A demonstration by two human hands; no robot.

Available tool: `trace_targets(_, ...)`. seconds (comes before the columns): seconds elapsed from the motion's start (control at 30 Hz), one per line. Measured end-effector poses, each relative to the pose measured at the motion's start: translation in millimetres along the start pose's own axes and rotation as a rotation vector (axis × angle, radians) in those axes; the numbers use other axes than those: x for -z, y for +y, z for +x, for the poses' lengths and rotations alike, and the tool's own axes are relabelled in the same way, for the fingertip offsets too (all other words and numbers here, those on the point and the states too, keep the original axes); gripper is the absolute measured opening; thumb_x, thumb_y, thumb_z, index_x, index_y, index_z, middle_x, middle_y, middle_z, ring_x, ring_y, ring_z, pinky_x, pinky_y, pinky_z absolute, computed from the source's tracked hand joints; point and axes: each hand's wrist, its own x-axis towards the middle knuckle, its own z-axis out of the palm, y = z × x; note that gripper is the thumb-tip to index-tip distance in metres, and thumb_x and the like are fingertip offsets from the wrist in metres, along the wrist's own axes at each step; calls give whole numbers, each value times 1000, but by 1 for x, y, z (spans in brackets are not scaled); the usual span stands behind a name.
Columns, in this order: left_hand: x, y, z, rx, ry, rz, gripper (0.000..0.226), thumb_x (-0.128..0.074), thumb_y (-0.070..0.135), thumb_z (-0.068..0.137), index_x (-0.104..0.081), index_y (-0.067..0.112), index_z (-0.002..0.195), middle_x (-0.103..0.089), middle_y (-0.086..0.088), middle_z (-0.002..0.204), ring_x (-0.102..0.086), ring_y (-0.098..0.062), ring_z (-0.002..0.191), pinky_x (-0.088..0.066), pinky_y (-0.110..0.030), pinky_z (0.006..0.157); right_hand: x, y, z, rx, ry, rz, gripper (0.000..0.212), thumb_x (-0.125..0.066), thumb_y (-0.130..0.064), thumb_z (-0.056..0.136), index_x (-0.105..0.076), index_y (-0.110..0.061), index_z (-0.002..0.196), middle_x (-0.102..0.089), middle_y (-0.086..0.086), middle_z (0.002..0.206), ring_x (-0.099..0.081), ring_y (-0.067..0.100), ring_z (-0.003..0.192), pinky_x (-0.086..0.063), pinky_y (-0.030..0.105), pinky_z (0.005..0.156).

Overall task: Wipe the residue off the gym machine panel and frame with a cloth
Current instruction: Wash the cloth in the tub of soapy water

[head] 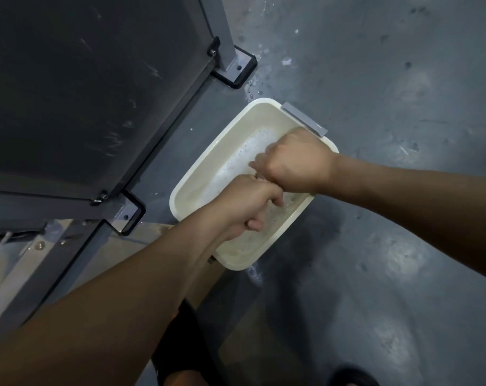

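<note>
Forearms (pixel 97 316), 2, foremost. Left hand (pixel 247 207) and right hand (pixel 297 162): each fisted tight on cloth (pixel 260 176), barely visible between them, over soapy basin (pixel 236 266). Panel (pixel 83 93): pale streaks present. Frame (pixel 223 32) beside it. Wiping judged unfinished; cloth apparently being wrung.

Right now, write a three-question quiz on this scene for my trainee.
1. True or false: the basin sits on the floor beside the panel.
2. The left hand and right hand are: A) flat on the panel; B) gripping the cloth above the basin; C) hanging idle.
3. Fill in: the water in the basin carries white ____.
Key: 1 true; 2 B; 3 foam.
</note>
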Motion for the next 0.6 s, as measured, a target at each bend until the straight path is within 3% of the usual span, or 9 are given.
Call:
trace_targets(0.07, 4, 1, 2, -115, 116, 237, 18, -59, 11, 87, -48, 16, 74, -44, 10, 50, -41, -14, 48, -37, -27, 45, 5, 0, 1, -46, -104, 5, 29, -62, -25, 92, -43, -19, 71, -54, 4, 54, -44, 27, 43, -46, 33, 52)
trace_targets(0.13, 11, 1, 1, -221, 209, 556, 15, -56, 26, 93, -49, 13, 96, -59, 4, 73, -59, -16, 62, -48, -31, 53, 11, -4, 3, -122, -272, 49, 14, -54, -31, 91, -42, -23, 92, -48, -3, 62, -41, 25, 52, -45, 35, 60)
trace_targets(0.23, 22, -9, 1, -331, 255, 751, 29, -50, 35, 101, -28, 16, 106, -57, -3, 85, -61, -17, 69, -41, -31, 54, 23, -8, 7, -208, -448, 296, 28, -60, -37, 88, -45, -28, 110, -49, -10, 70, -51, 17, 64, -47, 33, 64)
trace_targets(0.3, 29, -14, -1, -466, 310, 840, 25, -50, 28, 101, -28, 17, 102, -52, -5, 97, -56, -21, 71, -39, -35, 56, 29, -6, 11, -254, -536, 516, 25, -63, -29, 88, -52, -20, 109, -57, -9, 78, -55, 15, 72, -46, 31, 65)
trace_targets(0.37, 35, -19, 2, -704, 405, 961, 15, -53, 17, 100, -40, 11, 104, -46, -9, 108, -49, -24, 72, -41, -39, 59, 34, -3, 15, -354, -660, 762, 11, -60, -19, 91, -56, -16, 100, -61, -3, 88, -60, 17, 79, -50, 29, 68)
trace_targets(0.43, 41, -20, 2, -813, 456, 1102, 15, -54, 12, 101, -52, 7, 115, -50, -11, 108, -48, -25, 69, -39, -38, 57, 35, 2, 18, -537, -715, 1088, 7, -58, -10, 94, -58, -17, 96, -63, 0, 93, -64, 16, 77, -54, 28, 65)
trace_targets(0.47, 42, -20, 1, -818, 452, 1154, 22, -52, 10, 101, -53, 8, 123, -51, -11, 108, -49, -26, 68, -36, -35, 56, 35, 4, 20, -619, -731, 1210, 9, -58, -7, 95, -57, -16, 94, -62, 2, 89, -60, 15, 68, -50, 26, 58)
trace_targets(0.53, 43, -19, -1, -797, 429, 1176, 37, -50, 5, 100, -48, 10, 137, -49, -10, 113, -44, -22, 72, -31, -29, 57, 32, 4, 21, -675, -777, 1315, 18, -57, -3, 95, -50, -17, 86, -51, 3, 72, -37, 13, 53, -28, 24, 46)
trace_targets(0.6, 43, -15, -1, -800, 404, 1171, 41, -51, 4, 97, -45, 10, 137, -43, -9, 115, -43, -20, 84, -34, -28, 60, 27, 2, 22, -638, -808, 1268, 23, -61, -8, 93, -46, -19, 81, -40, 0, 64, -24, 13, 53, -16, 27, 48)
